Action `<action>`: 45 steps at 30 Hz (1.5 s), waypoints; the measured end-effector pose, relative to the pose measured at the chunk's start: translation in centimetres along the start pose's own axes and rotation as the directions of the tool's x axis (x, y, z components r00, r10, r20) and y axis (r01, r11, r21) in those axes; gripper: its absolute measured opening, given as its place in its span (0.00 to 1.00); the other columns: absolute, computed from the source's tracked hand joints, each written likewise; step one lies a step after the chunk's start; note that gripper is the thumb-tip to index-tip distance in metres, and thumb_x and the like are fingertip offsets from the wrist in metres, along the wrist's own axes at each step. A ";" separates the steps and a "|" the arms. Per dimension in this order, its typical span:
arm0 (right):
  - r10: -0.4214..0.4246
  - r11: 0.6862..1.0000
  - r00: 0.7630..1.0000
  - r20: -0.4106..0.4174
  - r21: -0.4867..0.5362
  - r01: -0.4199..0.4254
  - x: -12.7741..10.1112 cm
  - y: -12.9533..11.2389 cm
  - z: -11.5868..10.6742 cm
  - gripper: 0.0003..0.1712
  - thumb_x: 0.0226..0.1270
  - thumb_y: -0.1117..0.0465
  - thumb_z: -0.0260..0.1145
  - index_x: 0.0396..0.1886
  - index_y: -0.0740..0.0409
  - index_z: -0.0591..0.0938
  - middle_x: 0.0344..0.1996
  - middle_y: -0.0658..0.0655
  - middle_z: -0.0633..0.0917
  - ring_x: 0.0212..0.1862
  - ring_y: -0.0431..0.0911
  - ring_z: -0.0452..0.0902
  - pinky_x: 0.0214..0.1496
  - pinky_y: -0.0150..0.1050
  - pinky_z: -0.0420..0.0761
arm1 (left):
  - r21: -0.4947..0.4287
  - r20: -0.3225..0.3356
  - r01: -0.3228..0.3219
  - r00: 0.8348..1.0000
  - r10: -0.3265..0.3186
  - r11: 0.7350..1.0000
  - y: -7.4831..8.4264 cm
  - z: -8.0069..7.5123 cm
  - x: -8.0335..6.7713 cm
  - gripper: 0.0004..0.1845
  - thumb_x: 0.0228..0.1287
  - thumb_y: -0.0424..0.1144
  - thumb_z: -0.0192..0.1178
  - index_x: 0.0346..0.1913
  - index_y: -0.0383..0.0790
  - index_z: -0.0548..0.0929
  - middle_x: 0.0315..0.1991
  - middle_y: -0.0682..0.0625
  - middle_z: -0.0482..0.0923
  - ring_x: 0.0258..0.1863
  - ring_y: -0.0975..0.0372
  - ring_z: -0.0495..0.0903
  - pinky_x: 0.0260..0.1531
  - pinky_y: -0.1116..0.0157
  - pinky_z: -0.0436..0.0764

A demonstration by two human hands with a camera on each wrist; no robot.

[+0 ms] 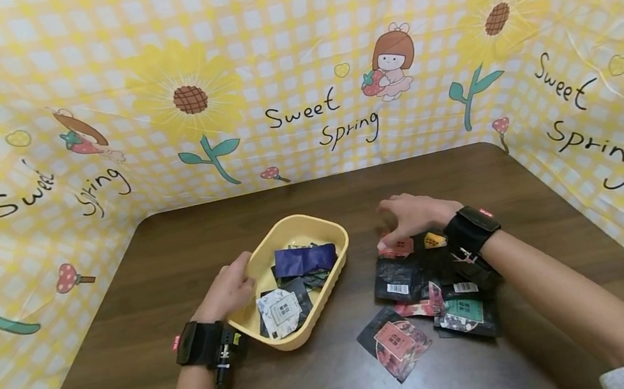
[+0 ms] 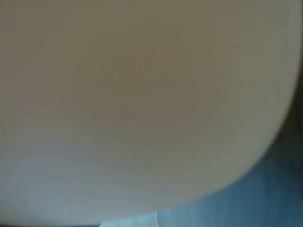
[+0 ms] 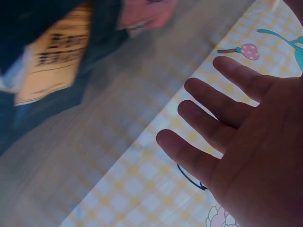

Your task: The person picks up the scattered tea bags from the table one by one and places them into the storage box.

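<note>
Head view: nearest on the dark counter [image 1: 149, 341] lies a black packet with a red label [image 1: 396, 342], apart from the rest. Just beyond it is a heap of dark packets [image 1: 434, 283], overlapping one another, one with a green label [image 1: 464, 313] and one showing a barcode [image 1: 396, 288]. To the left stands a yellow tray [image 1: 324, 226] holding more packets, among them a white one [image 1: 280, 313] leaning on the near wall and a blue one [image 1: 304, 259] farther in. The left hand [image 1: 229, 288] rests on the tray's left rim, fingers curled over the edge. The right hand [image 1: 409, 215] hovers over the far end of the heap, fingers spread and straight; the right wrist view shows its palm [image 3: 258, 151] open and holding nothing. Its fingertips are just above a pink-labelled packet [image 1: 396, 248]. The left wrist view is filled with the tray's blurred wall [image 2: 142, 109]. Behind the counter a yellow checked cloth [image 1: 295, 49] with sunflowers stands as a backdrop.
</note>
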State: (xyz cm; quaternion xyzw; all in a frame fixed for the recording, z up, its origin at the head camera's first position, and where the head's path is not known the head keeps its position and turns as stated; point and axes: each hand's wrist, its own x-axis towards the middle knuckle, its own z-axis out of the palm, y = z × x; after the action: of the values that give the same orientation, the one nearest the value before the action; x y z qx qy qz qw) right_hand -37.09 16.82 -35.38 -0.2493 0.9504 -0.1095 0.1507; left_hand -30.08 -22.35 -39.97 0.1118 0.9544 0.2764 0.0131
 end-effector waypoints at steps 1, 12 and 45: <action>-0.001 1.000 1.000 0.003 -0.017 0.001 0.0 0.1 0.2 0.52 0.52 0.30 0.65 0.69 0.56 0.66 0.66 0.64 0.69 0.67 0.60 0.64 0.62 0.59 0.69 | -0.001 -0.001 -0.002 1.000 0.002 1.000 0.0 0.0 0.0 0.20 0.63 0.27 0.49 0.59 0.36 0.69 0.37 0.39 0.79 0.29 0.58 0.78 0.24 0.64 0.77; -0.048 0.988 0.997 0.062 -0.145 0.057 -1.2 -0.9 2.2 0.36 0.40 0.25 0.69 0.37 0.48 0.78 0.38 0.51 0.75 0.40 0.46 0.67 0.36 0.36 0.66 | 0.005 0.000 0.001 1.000 -0.001 1.000 -0.1 0.0 0.0 0.21 0.63 0.26 0.49 0.60 0.36 0.69 0.38 0.39 0.79 0.30 0.58 0.78 0.24 0.64 0.78; -0.098 0.976 0.990 0.098 0.206 0.076 -1.0 0.2 2.6 0.32 0.52 0.49 0.74 0.51 0.55 0.69 0.40 0.54 0.76 0.37 0.45 0.70 0.38 0.38 0.71 | -0.015 0.009 0.018 1.000 -0.018 1.000 0.0 -0.1 -0.1 0.21 0.64 0.27 0.48 0.61 0.37 0.68 0.38 0.38 0.80 0.29 0.58 0.79 0.24 0.65 0.78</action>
State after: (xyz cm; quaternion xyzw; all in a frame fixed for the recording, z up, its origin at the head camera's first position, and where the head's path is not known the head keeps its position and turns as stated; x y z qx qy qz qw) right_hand -35.43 17.13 -37.64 -0.2795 0.9130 -0.1982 0.2214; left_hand -29.98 -22.42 -39.93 0.1043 0.9533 0.2828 0.0208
